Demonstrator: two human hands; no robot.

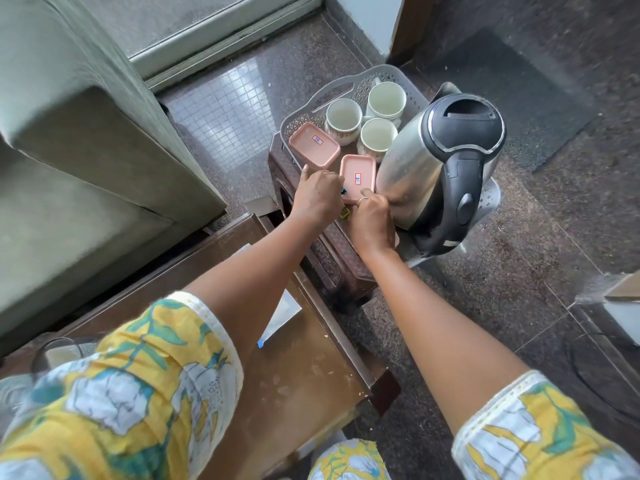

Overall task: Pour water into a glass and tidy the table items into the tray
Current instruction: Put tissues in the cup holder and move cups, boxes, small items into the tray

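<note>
A grey perforated tray sits on a brown stool. It holds three white cups, two pink lidded containers and a steel kettle with a black lid and handle. My left hand is curled beside the near pink container, with a small dark item at its fingertips. My right hand grips that container's near edge, just left of the kettle. A small yellow-green thing shows between my hands. A glass stands on the brown table at the lower left, partly hidden by my sleeve.
A grey-green sofa fills the left side. A clear sheet with blue tape lies on the table. A dark doormat lies on the stone floor beyond the kettle. A box edge shows at the right.
</note>
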